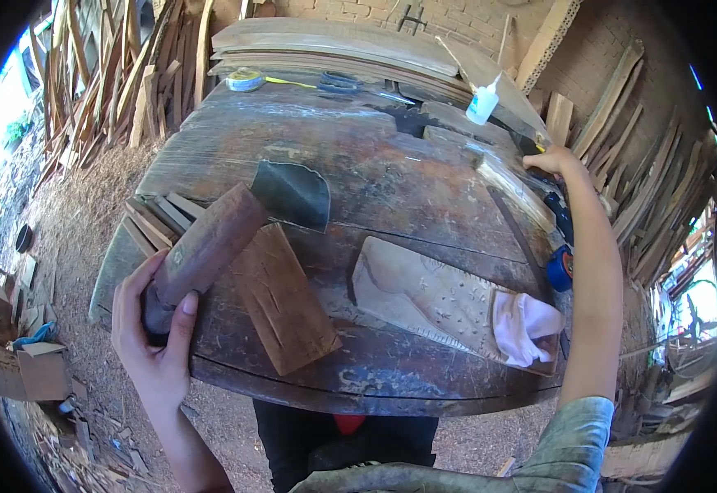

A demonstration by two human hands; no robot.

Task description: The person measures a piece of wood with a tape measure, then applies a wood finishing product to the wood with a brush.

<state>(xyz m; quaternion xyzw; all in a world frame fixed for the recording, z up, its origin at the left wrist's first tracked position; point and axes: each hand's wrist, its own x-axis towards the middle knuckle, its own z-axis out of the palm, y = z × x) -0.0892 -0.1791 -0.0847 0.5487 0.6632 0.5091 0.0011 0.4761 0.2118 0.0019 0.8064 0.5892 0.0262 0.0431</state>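
My left hand (151,329) is wrapped round the narrow dark end of a thick wooden mallet (214,238), tilted over the table's left side. Beneath the mallet lies a brown wooden block (284,300) with cut marks. My right hand (560,163) reaches to the table's far right edge, its fingers curled on a dark object beside a small yellow piece; most of that object is hidden. Between the hands, nearer my body, rests a pale carved wooden board (424,287) with a dotted surface and a notched edge. A crumpled pinkish cloth (524,329) covers its right end.
On the worn table (375,382) are a dark sheet (292,195), thin wood strips (161,218), a tape measure (246,80), scissors (339,81), a white glue bottle (483,103) and a blue roll (560,269). Stacked planks (334,45) stand behind; leaning timber flanks both sides.
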